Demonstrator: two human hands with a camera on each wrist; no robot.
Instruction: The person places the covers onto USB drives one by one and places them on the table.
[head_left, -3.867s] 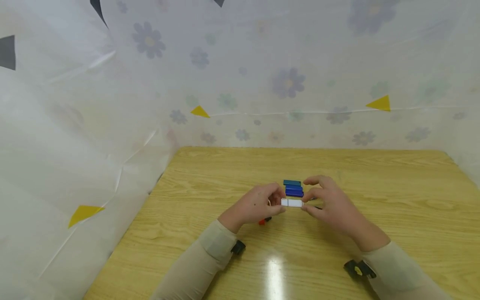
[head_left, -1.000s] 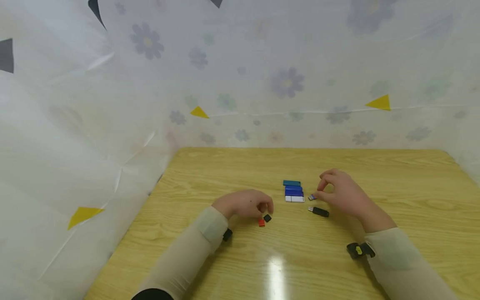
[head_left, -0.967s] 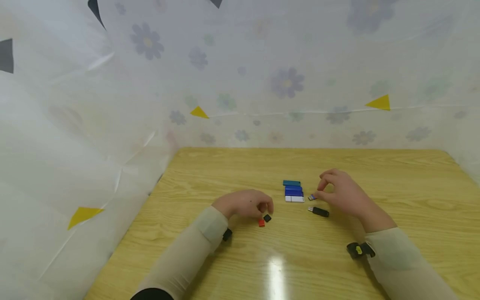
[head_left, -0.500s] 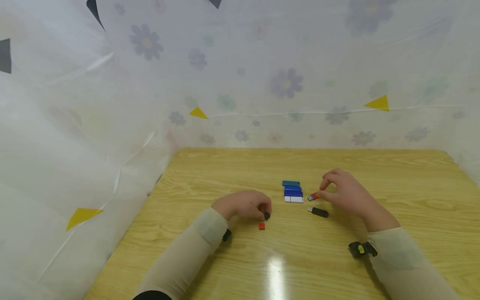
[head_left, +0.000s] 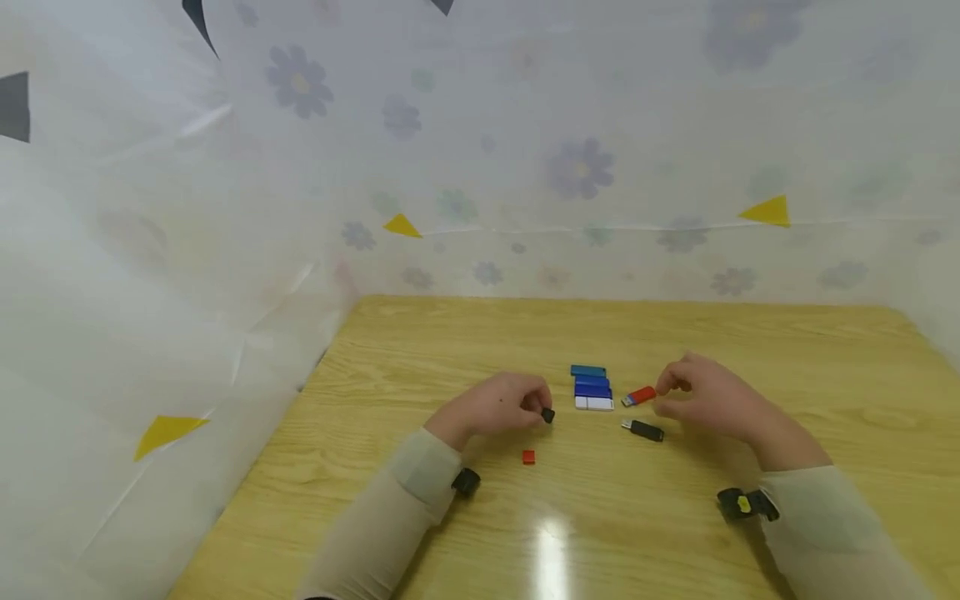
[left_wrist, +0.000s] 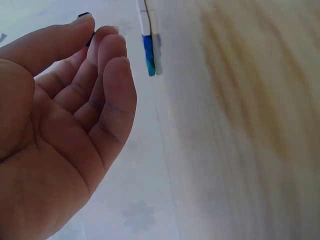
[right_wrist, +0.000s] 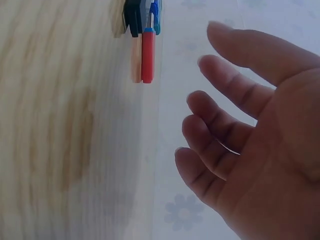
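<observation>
Between thumb and fingertips, my left hand pinches a small black USB cap; only a dark edge of the cap shows in the left wrist view. My right hand holds nothing, its fingers loosely bent and apart from the thumb in the right wrist view. Just left of its fingertips lies an uncapped red USB stick, its plug pointing left. Nearer me is an uncapped black USB stick, also with its plug to the left. A small red cap lies on the table below my left hand.
Beyond and between the hands, a white USB stick, blue sticks and a teal stick lie side by side in a stack-like row. The wooden table meets a flowered curtain at the back.
The white stick, held between both hands at first, now lies in the row. My left hand has picked up the black cap; my right hand has let go of the red stick and drawn right.
</observation>
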